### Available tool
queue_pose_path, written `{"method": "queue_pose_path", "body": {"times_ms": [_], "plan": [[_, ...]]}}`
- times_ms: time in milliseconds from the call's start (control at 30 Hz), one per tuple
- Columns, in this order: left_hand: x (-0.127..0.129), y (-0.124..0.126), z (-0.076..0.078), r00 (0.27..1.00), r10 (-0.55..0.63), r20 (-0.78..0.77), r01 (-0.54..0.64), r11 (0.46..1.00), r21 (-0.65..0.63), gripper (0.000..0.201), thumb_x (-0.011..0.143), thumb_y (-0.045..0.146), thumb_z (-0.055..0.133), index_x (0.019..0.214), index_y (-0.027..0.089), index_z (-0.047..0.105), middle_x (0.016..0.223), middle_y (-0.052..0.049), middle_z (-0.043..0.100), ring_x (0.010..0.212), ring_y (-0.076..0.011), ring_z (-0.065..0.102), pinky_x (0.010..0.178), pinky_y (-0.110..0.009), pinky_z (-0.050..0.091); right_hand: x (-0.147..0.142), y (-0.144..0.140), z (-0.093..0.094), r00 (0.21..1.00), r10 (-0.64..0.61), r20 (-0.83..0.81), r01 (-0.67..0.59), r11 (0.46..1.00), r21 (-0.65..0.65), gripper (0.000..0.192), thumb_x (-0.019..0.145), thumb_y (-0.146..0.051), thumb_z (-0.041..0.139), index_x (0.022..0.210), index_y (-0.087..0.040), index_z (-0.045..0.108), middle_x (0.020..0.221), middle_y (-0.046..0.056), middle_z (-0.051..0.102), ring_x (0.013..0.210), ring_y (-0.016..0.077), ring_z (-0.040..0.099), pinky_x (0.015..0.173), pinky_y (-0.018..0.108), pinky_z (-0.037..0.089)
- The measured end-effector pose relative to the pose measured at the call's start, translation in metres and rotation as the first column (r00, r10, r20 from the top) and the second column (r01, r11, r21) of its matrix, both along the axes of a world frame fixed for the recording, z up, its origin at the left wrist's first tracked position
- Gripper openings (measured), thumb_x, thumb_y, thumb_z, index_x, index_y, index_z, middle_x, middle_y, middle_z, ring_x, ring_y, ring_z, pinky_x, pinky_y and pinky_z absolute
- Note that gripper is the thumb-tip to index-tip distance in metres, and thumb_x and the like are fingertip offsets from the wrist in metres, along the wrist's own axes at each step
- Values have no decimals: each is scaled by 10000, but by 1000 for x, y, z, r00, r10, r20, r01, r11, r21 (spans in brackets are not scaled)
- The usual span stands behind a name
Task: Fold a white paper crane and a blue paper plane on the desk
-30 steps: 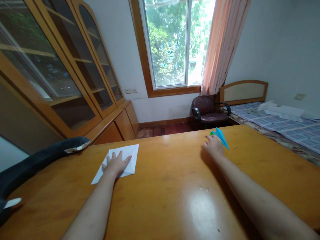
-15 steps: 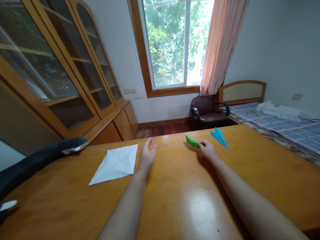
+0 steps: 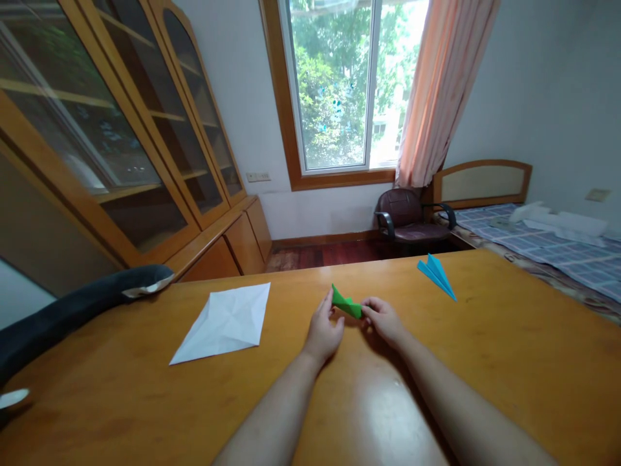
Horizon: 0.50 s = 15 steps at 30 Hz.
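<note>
A green folded paper boat (image 3: 346, 304) is held just over the wooden table, its left tip pointing up. My right hand (image 3: 383, 320) pinches its right end between thumb and fingers. Beside the left end is my left hand (image 3: 324, 331), its fingers stretched out against or very near the paper and its thumb apart below. A blue paper plane (image 3: 438, 277) lies to the right, beyond my right hand. To the left rests a creased white sheet of paper (image 3: 226, 321), spread flat.
The brown table (image 3: 121, 401) fills the foreground. A dark curved chair back (image 3: 87, 304) borders it on the left. Past the far edge stand a maroon armchair (image 3: 407, 213) and a bed (image 3: 563, 233); a glass-fronted cabinet (image 3: 145, 129) lines the left wall.
My right hand has brought the paper boat left and nearer to me. My left hand has moved right to the boat's left end. The view has shifted slightly.
</note>
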State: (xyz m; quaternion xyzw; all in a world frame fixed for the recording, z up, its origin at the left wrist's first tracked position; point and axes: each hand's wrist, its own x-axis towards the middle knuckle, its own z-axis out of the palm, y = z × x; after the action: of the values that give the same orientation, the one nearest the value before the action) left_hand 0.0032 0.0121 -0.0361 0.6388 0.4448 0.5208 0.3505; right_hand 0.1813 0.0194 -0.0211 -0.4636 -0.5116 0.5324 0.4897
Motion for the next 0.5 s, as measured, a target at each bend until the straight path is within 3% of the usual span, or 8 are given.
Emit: {"method": "queue_pose_path", "body": {"times_ms": [133,233,367,500], "plan": [[4,-2,1,1000,5,15,-5,1000,1,660,763,125,603,1402,183,447,1423,-136,485,1240,-240,530,1032,-382,465,-2,1,2,996,-88,-13,88,992,88,256,658,-360,654,840,-184,613,697,-10,618,573,128,551,517,244,445],[7,-1,2,992,-20,121,25,999,-41,602,783,137,598,1371,169,476,1349,-133,555,1175,-214,579,1023,-363,472,-7,0,2,978,-168,-127,183,976,120,467,632,-333,705,1058,-193,575,843,17,660,699,158,611,590,264,494],[9,-2,5,968,-75,241,99,991,-88,560,793,134,591,1344,157,494,1231,-119,636,1097,-190,627,999,-349,490,-14,-1,-1,937,-215,-275,232,972,28,737,647,-312,726,1297,-215,391,960,46,681,802,184,653,661,295,529],[11,-3,4,980,-64,190,79,994,-70,535,803,134,578,1332,155,506,1219,-123,637,1055,-185,643,960,-349,519,-18,1,-4,896,-248,-368,252,967,-40,774,644,-301,723,1325,-221,363,1094,87,675,953,222,666,816,367,542]]}}
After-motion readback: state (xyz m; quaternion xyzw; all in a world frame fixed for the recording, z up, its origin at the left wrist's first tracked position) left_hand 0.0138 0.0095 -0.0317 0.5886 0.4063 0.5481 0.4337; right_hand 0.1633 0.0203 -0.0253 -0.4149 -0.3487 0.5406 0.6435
